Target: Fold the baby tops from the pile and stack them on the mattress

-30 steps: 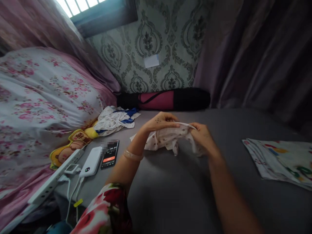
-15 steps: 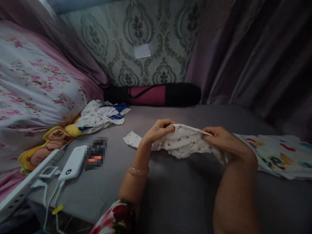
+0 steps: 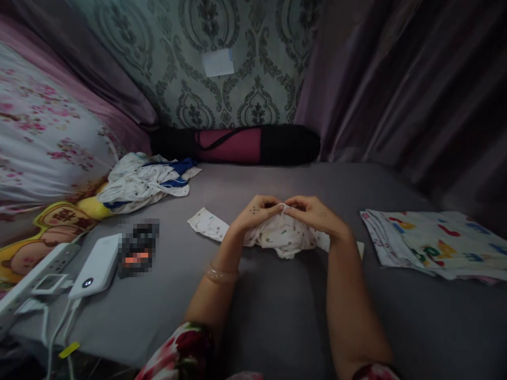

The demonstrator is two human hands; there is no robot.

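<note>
My left hand [image 3: 257, 211] and my right hand [image 3: 315, 215] meet fingertip to fingertip over the grey bed surface [image 3: 277, 311]. Both are closed on the top edge of a small white printed garment [image 3: 283, 238], which bunches and hangs below them. One end of the garment [image 3: 208, 224] trails flat on the bed to the left of my left wrist. A clear bangle [image 3: 222, 274] sits on my left forearm.
Folded colourful printed cloths [image 3: 431, 243] lie at the right. A crumpled white and blue garment pile [image 3: 144, 179] lies at the left near a floral duvet [image 3: 47, 137]. A white power bank [image 3: 97, 266], a phone [image 3: 138, 250] and a power strip [image 3: 35, 274] sit front left. A rolled pink and black mat [image 3: 237, 145] lies against the wall.
My hands were spread apart along the garment's edge half a second ago; now they have come together at its middle. The view has shifted down and to the right.
</note>
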